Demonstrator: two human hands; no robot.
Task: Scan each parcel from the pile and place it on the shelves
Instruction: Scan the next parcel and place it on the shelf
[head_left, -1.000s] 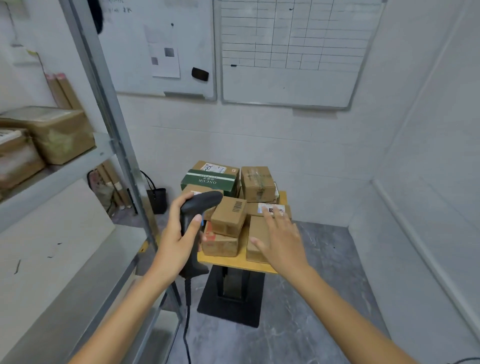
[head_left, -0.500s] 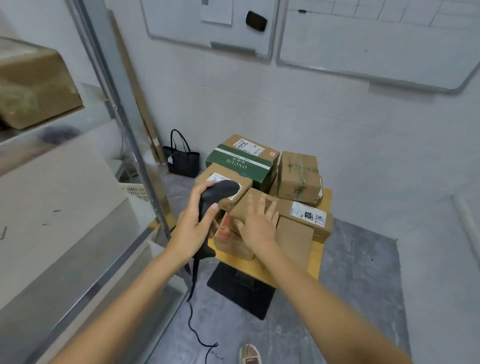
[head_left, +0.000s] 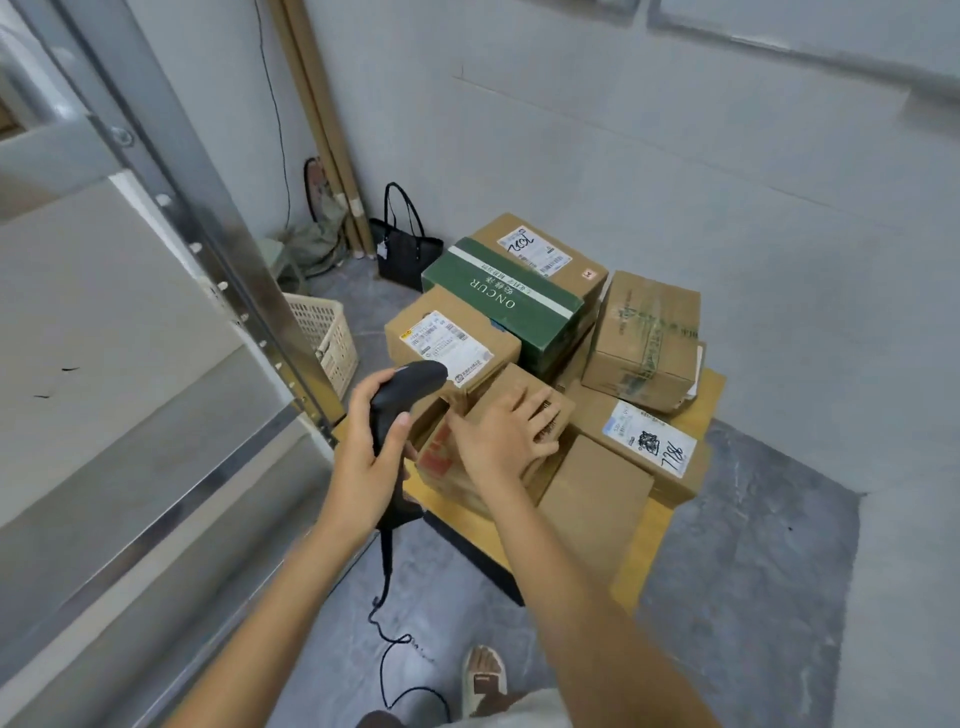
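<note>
Since half a second before, the right hand (head_left: 501, 439) had settled further onto the small parcel (head_left: 511, 415) at the front of the pile, fingers spread over its top and thumb down its near side, gripping it, while the view had tipped lower so that the whiteboards slid almost out of sight and a sandalled foot (head_left: 483, 680) showed more fully at the bottom.

At the far left stood the metal shelving (head_left: 156, 156), its upright post running down toward the floor, with a bare shelf board beneath it. Just past the post a cream plastic basket (head_left: 324, 338) sat on the floor, and behind it a black handbag (head_left: 408, 249) leaned in the corner beside some cardboard tubes (head_left: 317, 119).

The left hand (head_left: 366, 452) was wrapped round the grip of the black barcode scanner (head_left: 402, 400), whose head pointed toward the pile; its cord (head_left: 387, 613) trailed down to the floor.

Right of the scanner, the parcels lay stacked on a low yellow-topped table (head_left: 649, 540). A labelled box (head_left: 447, 338) lay directly behind the gripped one, a green-banded box (head_left: 511, 301) behind that, a taped box (head_left: 644, 343) to the right rear, a box marked 786 (head_left: 644, 447) at the right, and a plain box (head_left: 592, 493) at the front right.
</note>
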